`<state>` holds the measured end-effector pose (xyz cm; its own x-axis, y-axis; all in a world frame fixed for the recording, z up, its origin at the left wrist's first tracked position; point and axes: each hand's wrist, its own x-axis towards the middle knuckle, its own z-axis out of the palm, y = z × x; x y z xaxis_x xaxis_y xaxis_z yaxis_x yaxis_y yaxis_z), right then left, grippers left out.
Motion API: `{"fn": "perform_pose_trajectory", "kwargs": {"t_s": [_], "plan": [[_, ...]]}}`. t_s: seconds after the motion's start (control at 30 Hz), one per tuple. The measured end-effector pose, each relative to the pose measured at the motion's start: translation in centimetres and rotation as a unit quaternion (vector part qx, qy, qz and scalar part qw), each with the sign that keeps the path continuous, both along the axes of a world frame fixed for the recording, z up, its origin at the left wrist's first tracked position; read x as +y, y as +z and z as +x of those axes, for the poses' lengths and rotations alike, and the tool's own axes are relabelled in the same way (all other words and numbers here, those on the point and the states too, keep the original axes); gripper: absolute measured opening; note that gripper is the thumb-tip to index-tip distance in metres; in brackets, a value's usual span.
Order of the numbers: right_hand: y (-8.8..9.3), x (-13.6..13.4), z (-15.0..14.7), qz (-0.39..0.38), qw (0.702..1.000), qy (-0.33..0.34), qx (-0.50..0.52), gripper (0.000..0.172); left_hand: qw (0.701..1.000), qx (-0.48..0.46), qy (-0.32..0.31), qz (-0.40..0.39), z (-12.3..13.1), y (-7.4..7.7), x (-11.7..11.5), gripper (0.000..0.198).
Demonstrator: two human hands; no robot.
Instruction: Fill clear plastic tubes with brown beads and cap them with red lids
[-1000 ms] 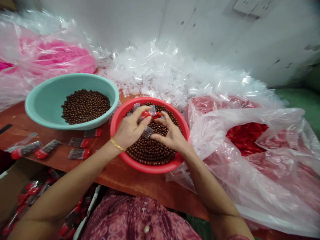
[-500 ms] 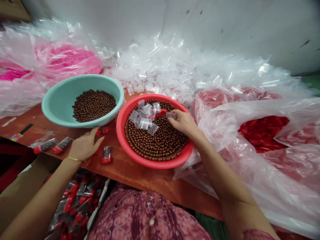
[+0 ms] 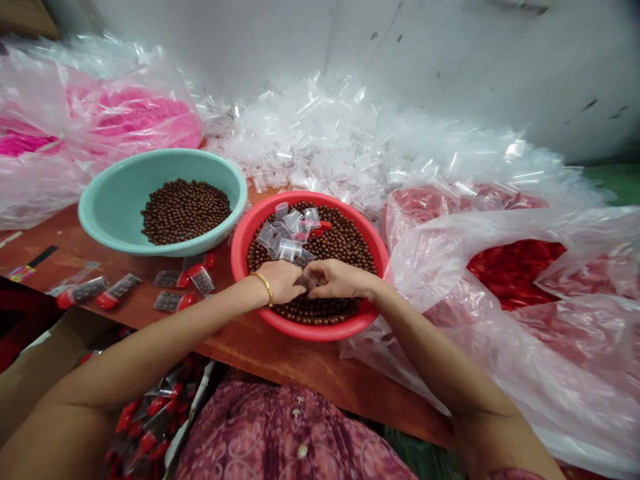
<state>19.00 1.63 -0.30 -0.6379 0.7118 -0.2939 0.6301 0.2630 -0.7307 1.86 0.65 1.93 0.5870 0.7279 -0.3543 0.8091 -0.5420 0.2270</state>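
Both hands meet low over the front half of a red basin (image 3: 240, 243) full of brown beads (image 3: 350, 243). My right hand (image 3: 337, 280) has its fingers curled round a small clear plastic container (image 3: 311, 275), only partly visible between the hands. Close against it from the left is my left hand (image 3: 281, 281), a gold bangle at the wrist. Its fingers are bent and closed, and whatever they pinch is hidden. Behind the hands, several empty clear containers (image 3: 290, 251) lie on the beads, next to a red plastic piece (image 3: 316, 229).
A turquoise basin (image 3: 107, 207) with more beads stands left. Several filled, red-capped containers (image 3: 173, 301) lie before it on the table (image 3: 280, 350). Below is a box of similar ones (image 3: 150, 427). Clear containers (image 3: 325, 127) are heaped behind; a plastic bag of red pieces (image 3: 520, 273) is right.
My left hand has moved right from the table into the red basin, leaving more filled containers lying there. My right hand has come down and left with the clear container, meeting it.
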Motion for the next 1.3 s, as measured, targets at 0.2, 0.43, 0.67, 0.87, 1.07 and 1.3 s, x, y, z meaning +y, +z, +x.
{"fn": "perform_pose_trajectory", "kwargs": {"t_s": [0.2, 0.43, 0.67, 0.87, 1.07, 1.3], "plan": [[0.7, 3.3, 1.7, 0.299, 0.919, -0.090, -0.239, 0.033, 1.000, 0.009, 0.005, -0.013, 1.2, -0.8, 2.1, 0.037], [-0.3, 5.8, -0.3, 0.332, 0.892, -0.034, -0.303, 0.031, 0.997, 0.014, 0.079, 0.017, 3.3, -2.2, 3.8, 0.036], [-0.7, 4.8, 3.0, 0.237, 0.922, -0.283, -0.120, 0.019, 0.996, -0.002, 0.071, -0.050, 4.4, -2.5, 5.2, 0.024], [-0.7, 4.8, 4.2, 0.031, 0.877, -0.430, 0.210, 0.009, 0.985, -0.077, 0.118, -0.099, 6.8, -3.7, 6.0, 0.023], [0.6, 3.3, 4.6, -0.028, 0.807, -0.461, 0.369, 0.016, 0.859, -0.392, 0.190, -0.271, 5.2, -3.4, 5.4, 0.019], [1.7, 0.6, 3.7, -0.098, 0.827, -0.389, 0.393, 0.031, 0.716, -0.555, 0.146, -0.397, 2.4, -2.3, 3.5, 0.042]]}}
